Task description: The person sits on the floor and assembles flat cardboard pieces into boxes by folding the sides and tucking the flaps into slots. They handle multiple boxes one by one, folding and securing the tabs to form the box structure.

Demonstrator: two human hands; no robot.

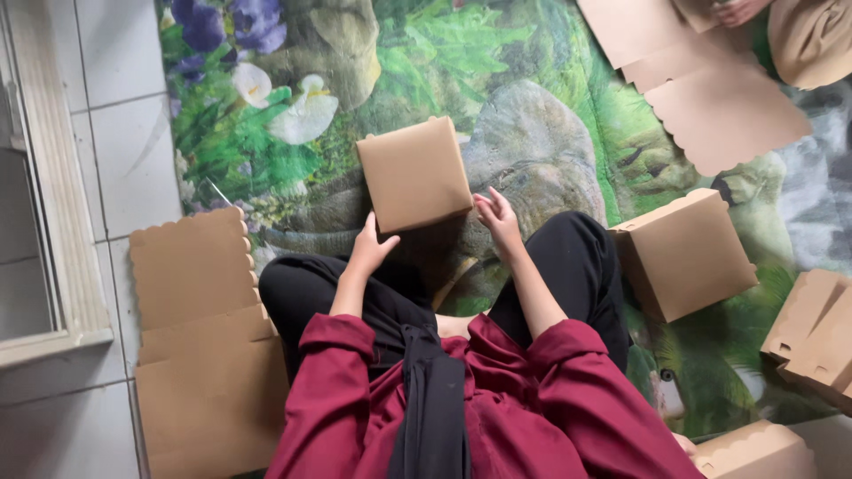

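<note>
A closed brown cardboard box (414, 172) is held up in front of my knees, over a mat printed with flowers and leaves (399, 62). My left hand (371, 247) grips the box at its lower left corner. Beside the lower right corner of the box, my right hand (497, 218) has its fingers spread; they touch or nearly touch the edge. I sit cross-legged in black trousers and dark red sleeves.
A stack of flat scalloped cardboard blanks (200, 337) lies on the tiled floor at left. A folded box (685, 254) stands by my right knee, with more boxes (812, 333) at right and bottom right. Flat blanks (701, 89) and another person's hand (737, 11) are at top right.
</note>
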